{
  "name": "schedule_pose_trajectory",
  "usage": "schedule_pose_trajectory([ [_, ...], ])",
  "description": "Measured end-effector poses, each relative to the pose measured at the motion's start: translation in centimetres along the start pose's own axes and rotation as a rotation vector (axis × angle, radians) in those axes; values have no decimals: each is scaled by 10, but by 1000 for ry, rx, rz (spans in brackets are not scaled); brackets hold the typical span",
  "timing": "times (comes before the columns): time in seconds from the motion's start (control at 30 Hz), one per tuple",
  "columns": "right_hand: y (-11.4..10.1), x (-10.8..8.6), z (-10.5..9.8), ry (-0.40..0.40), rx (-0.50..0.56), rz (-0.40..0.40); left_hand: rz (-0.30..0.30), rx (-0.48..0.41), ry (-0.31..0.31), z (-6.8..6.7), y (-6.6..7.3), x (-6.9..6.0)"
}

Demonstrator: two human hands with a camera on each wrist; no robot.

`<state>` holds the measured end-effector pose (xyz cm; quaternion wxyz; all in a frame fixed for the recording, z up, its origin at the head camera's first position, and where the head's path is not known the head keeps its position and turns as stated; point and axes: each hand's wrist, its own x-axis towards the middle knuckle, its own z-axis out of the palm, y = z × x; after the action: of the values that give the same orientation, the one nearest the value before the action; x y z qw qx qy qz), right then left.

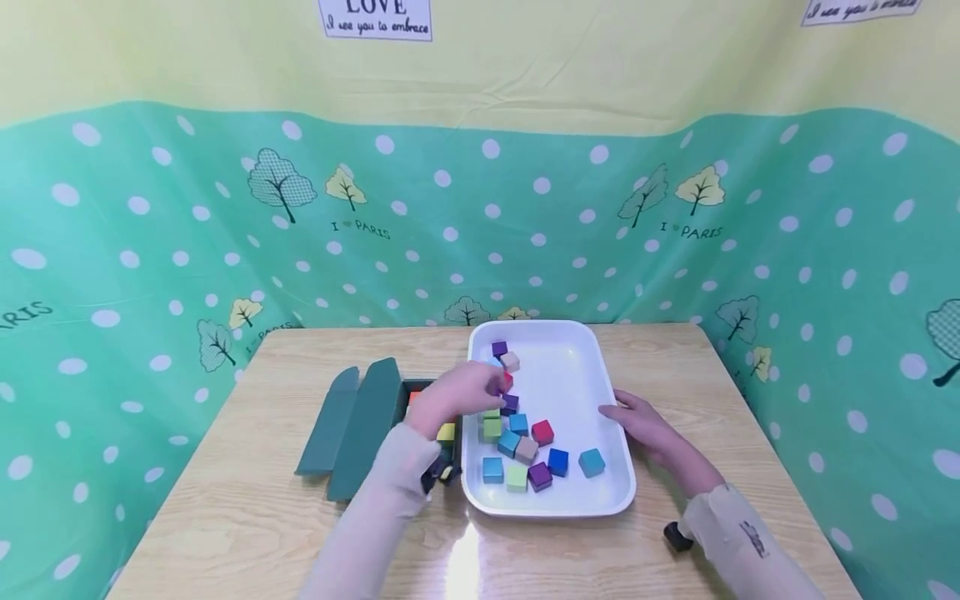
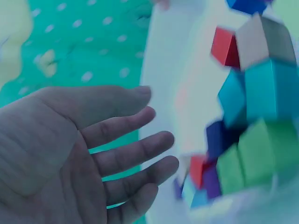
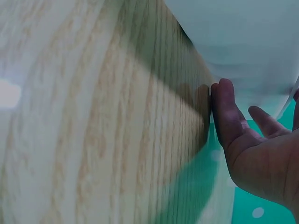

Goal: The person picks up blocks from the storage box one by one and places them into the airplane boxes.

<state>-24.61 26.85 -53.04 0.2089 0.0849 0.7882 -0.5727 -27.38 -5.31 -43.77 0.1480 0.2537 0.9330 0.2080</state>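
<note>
My left hand (image 1: 467, 388) hovers over the left side of a white tray (image 1: 573, 500). Its fingers are loosely bent, and nothing is between them in the left wrist view. Close beneath it in the head view are purple, red and green cubes (image 1: 492, 430), partly hidden by the hand. At the tray's right wall, my right hand (image 1: 647, 425) holds the rim, thumb over the edge and fingers along the outside; the right wrist view shows these fingers (image 3: 227, 109) low beside the tabletop. More cubes, including a red cube (image 1: 542, 432) and a teal cube (image 1: 591, 462), lie in the tray's near half.
Left of the tray stands a dark green box (image 1: 417, 385) holding orange and yellow blocks, partly covered by my left arm. Its lid (image 1: 369, 429) lies folded out leftward on the wooden table (image 1: 225, 500). A dotted green curtain (image 1: 420, 200) hangs behind.
</note>
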Motion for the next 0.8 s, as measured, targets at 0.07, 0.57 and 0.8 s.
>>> schedule_pose_trajectory([
  [0.07, 0, 0, -1, 5, -1, 0, 19, 26, -85, 6, 15, 21],
  [0.57, 0, 0, 4, 11, 32, 14, -148, 356, -281, 69, 63, 65],
  [0.8, 3, -2, 3, 13, 28, 8, 19, 149, -213, 37, 62, 54],
])
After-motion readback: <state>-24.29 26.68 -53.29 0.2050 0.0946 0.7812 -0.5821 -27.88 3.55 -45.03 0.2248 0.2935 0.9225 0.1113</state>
